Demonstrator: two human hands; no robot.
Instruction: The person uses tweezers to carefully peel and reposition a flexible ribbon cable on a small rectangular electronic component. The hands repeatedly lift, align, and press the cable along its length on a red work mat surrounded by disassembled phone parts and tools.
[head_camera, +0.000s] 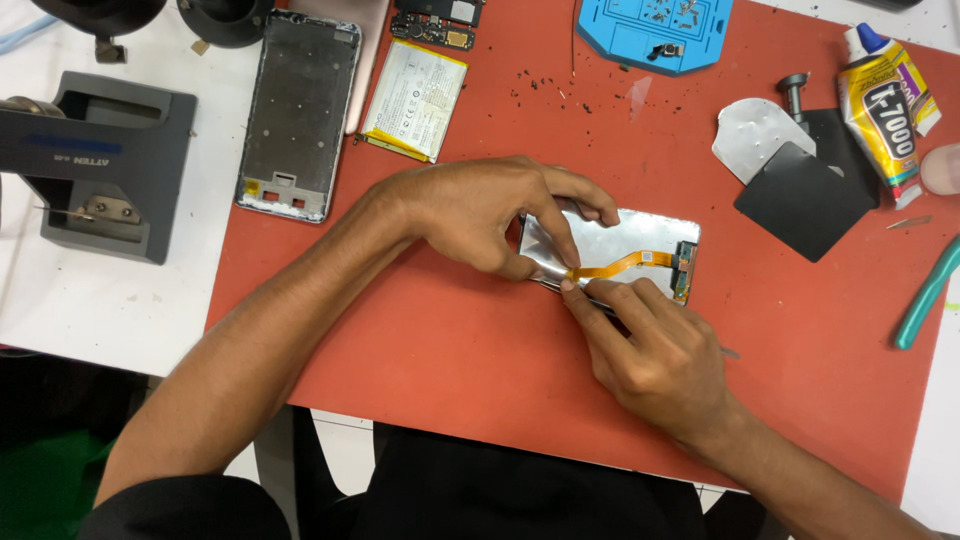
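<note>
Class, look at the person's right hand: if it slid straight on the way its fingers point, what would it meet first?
The right hand points up-left, so it would probably first meet the left hand's thumb, pressed on the screen panel beside the orange flex cable. Depth is uncertain.

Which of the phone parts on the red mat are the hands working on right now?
The silver-backed screen panel with the orange ribbon cable, mid-mat, held by both hands; the battery and the frame lie untouched farther up.
</note>
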